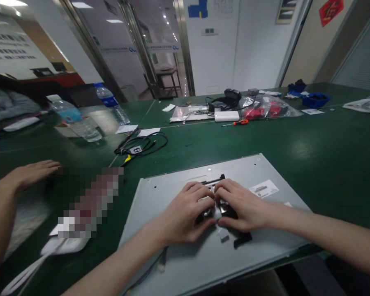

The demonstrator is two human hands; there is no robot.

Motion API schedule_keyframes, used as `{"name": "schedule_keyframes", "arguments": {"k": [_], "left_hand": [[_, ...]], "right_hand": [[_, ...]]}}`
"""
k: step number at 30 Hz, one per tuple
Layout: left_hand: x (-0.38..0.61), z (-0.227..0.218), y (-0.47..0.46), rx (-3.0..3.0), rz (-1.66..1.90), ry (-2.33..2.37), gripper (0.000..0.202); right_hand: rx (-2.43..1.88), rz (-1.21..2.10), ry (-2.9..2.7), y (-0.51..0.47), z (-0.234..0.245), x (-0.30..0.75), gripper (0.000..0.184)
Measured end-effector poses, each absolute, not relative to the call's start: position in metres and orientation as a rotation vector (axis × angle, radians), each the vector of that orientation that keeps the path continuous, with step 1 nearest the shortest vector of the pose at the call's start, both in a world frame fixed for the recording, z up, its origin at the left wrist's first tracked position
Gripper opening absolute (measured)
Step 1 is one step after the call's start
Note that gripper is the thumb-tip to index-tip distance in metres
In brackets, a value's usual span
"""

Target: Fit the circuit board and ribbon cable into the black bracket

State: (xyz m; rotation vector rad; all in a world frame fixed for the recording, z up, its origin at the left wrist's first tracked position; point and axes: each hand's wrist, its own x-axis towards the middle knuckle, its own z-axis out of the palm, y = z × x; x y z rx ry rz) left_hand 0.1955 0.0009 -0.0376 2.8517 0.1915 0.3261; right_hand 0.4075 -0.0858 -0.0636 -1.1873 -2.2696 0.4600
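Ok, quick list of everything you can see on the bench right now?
Table: one, green, under everything.
Metal panel: one, grey, near edge, centre.
Black part: one, on the panel, mostly under both hands.
Water bottles: two, clear with blue labels, far left.
Cable: one, black, coiled, beyond the panel.
Screwdriver: one, orange handle, far centre.
Plastic bag: one, clear, red contents, behind the screwdriver.
Bins: two, blue, far right.
Co-worker's hand: one, flat on table, left.
Left hand: on the black part.
Right hand: on it too.

A water bottle [112, 105] stands back left — coiled black cable [144, 144] and orange-handled screwdriver [240, 122] lie mid-table.
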Motion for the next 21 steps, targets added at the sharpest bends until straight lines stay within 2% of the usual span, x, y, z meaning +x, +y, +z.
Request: {"name": "schedule_keyframes", "arguments": {"k": [9,16,21], "left_hand": [[0.195,-0.047,0.0,2.87,0.342,0.078,0.012],[0.193,-0.05,0.004,2.86,0.452,-0.083,0.008],[0.193,-0.044,0.002,2.893,0.419,-0.135,0.013]], "right_hand": [[-1.206,0.459,-2.274,-0.086,-0.061,0.406,0.031],[-1.208,0.455,-2.295,-0.086,-0.061,0.407,0.034],[-1.216,0.454,-2.291,-0.086,-0.061,0.408,0.033]]}}
